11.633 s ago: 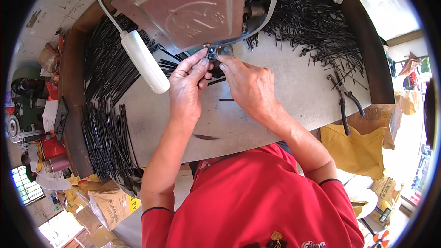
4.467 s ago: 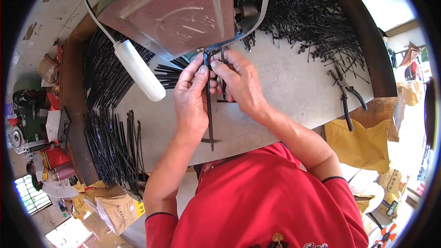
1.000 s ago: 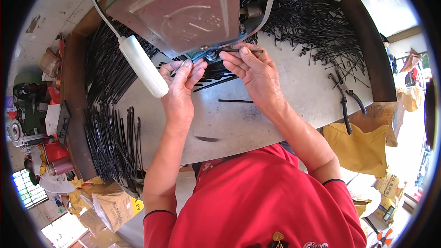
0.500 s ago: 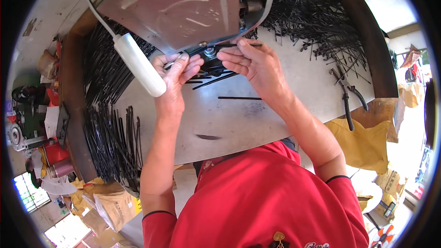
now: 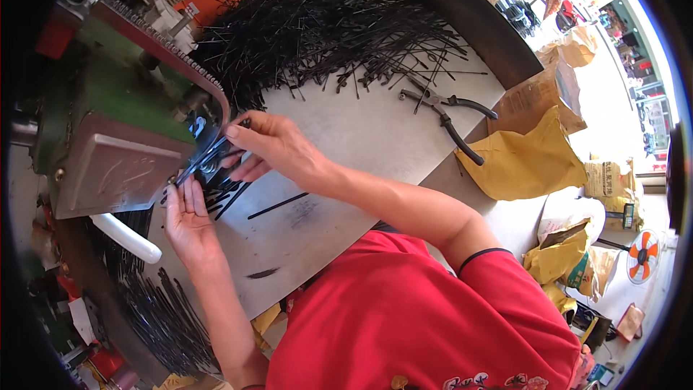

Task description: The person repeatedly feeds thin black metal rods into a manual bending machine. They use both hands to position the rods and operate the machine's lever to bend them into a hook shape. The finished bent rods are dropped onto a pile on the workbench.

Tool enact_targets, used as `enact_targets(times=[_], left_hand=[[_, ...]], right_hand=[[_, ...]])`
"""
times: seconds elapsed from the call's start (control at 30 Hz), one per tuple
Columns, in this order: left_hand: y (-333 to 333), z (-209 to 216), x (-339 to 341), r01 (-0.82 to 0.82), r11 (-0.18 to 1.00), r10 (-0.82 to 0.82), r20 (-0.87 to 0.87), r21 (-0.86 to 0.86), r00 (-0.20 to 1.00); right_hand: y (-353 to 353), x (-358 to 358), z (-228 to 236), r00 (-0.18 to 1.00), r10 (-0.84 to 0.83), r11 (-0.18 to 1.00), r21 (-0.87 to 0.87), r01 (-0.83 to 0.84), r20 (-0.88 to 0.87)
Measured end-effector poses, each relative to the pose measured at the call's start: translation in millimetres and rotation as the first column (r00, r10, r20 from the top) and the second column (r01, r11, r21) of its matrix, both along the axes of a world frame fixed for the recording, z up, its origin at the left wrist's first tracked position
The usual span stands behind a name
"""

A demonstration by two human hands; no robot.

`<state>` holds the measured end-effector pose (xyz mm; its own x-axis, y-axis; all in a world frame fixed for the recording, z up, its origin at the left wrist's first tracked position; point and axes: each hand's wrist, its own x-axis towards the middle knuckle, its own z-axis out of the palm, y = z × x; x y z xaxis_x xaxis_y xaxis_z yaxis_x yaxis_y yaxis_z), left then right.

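Note:
A green and dull-red machine (image 5: 119, 155) stands at the left, its lower working part close to both my hands. One thin black metal rod (image 5: 198, 162) runs slantwise between them, in front of that part. Its near end lies at the fingertips of my left hand (image 5: 189, 220), thumb against fingers, palm up. My right hand (image 5: 278, 146) pinches the far end between thumb and forefinger, the other fingers loosely curled. Under the hands lie several more black rods (image 5: 232, 201). A single loose rod (image 5: 278, 206) rests on the metal tabletop (image 5: 339, 152) nearby.
A large tangled heap of black rods (image 5: 310, 29) covers the back of the table. Straighter rods (image 5: 162, 321) lie at the left. Black-handled pliers (image 5: 442, 108) rest near the right edge, beside a yellow cloth (image 5: 523, 159). A white lamp tube (image 5: 126, 238) hangs below the machine.
The view has turned to the right, so the machine and my hands now appear further left. Both hands stay at the machine's working part, with the rod between them.

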<state>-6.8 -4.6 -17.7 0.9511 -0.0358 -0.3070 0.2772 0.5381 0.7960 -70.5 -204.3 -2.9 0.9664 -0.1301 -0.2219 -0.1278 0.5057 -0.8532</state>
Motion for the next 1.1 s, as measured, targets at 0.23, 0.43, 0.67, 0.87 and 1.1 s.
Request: enact_targets(times=[0.23,0.43,0.67,0.87,1.1], left_hand=[[8,11,-2,-0.08,0.997,0.08,-0.072,0.01,0.994],[-2,9,-18,0.005,1.0,-0.006,-0.085,-0.019,0.996],[-4,15,-30,0.095,0.995,-0.092,-0.095,0.026,0.991],[-12,11,-34,0.166,0.984,-0.164,-0.042,0.067,0.986],[-21,9,-26,0.16,0.957,-0.183,0.076,0.243,0.98]], right_hand=[[-104,-40,-4,0.969,-0.173,-0.321,-0.94,0.112,0.174],[-127,-47,-11,0.99,0.053,-0.475,-0.868,0.142,0.133],[-120,-40,-12,0.916,0.173,-0.332,-0.854,0.401,0.362],[-24,-22,20,0.883,0.313,-0.059,-0.921,0.386,0.35],[33,-14,32,0.948,0.316,-0.007,-0.999,0.052,0.047]])
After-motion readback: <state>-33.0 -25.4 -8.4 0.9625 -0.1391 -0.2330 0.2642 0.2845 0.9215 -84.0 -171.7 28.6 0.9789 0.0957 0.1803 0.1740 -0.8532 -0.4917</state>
